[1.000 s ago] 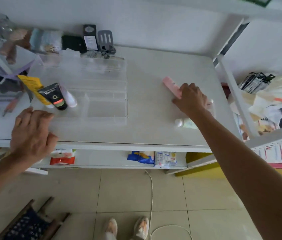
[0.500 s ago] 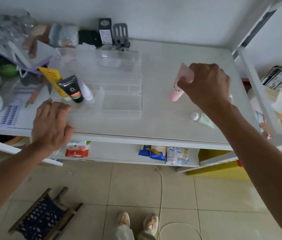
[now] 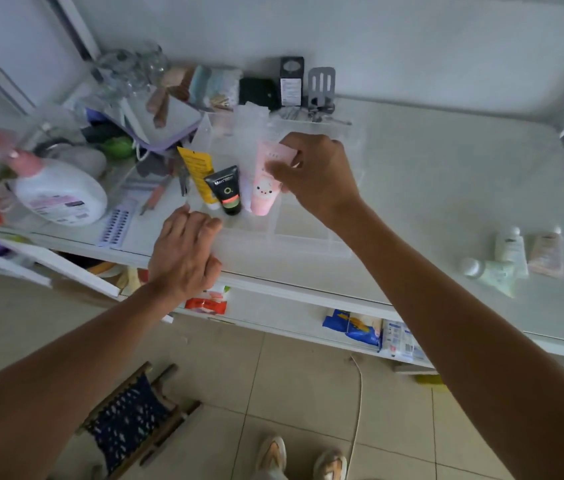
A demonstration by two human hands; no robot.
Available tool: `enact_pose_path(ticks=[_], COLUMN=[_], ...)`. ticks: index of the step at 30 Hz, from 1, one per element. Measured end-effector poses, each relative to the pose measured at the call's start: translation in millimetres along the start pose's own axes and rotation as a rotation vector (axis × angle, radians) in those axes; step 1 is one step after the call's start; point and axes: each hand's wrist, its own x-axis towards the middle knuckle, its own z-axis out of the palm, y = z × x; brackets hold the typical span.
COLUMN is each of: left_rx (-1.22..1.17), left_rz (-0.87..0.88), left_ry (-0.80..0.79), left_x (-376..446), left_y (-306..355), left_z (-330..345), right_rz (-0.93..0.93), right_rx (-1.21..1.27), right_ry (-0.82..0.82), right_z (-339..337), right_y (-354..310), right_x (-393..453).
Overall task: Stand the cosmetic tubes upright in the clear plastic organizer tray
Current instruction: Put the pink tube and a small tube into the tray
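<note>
Both hands work over the near-left corner of the clear organizer tray (image 3: 308, 237). Right hand (image 3: 311, 174) pinches the flat crimped end of a pink tube (image 3: 266, 183) between thumb and fingers, while the left hand (image 3: 183, 251) lies spread and empty, palm down, at the tray's near-left edge, apparently steadying it; whether its fingertips touch the plastic is hard to tell.

Judging by the task, the step in hand is placement: the pink tube is being lowered into a tray compartment. Its long axis runs close to vertical, leaning a little, with the cap end pointing down toward the tray floor and the crimp up under the right hand's fingers. It sits directly to the left of that hand's palm, just beside a black tube (image 3: 226, 188) and a yellow tube (image 3: 199, 176) that already stand cap-down, both between the two hands.

Whether the cap has reached the floor of the compartment cannot be told through the clear walls. The next move probably calls for settling the cap flat, letting the tube lean on a wall or its neighbour, then loosening the pinch without tipping the others.

Far to the right of the right forearm, three pale tubes (image 3: 512, 258) lie flat on the white shelf (image 3: 429, 188), not yet placed.
</note>
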Motion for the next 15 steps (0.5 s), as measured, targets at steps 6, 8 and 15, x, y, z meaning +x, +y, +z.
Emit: enact_pose_path(ticks=[6, 8, 15], left_rx=[0.004, 0.003, -0.012], left_rz=[0.015, 0.017, 0.025], left_ry=[-0.004, 0.004, 0.052], left_x=[1.1, 1.2, -0.4], left_y=[-2.2, -2.7, -2.8], left_z=[4.4, 5.8, 10.6], right_rz=[-0.080, -0.088, -0.043], right_rx=[-0.273, -0.300, -0.225], right_ry=[-0.055, -0.087, -0.060], right_z=[13.9, 20.2, 15.4], right_y=[4.9, 5.9, 2.3], right_x=[4.9, 2.0, -13.2])
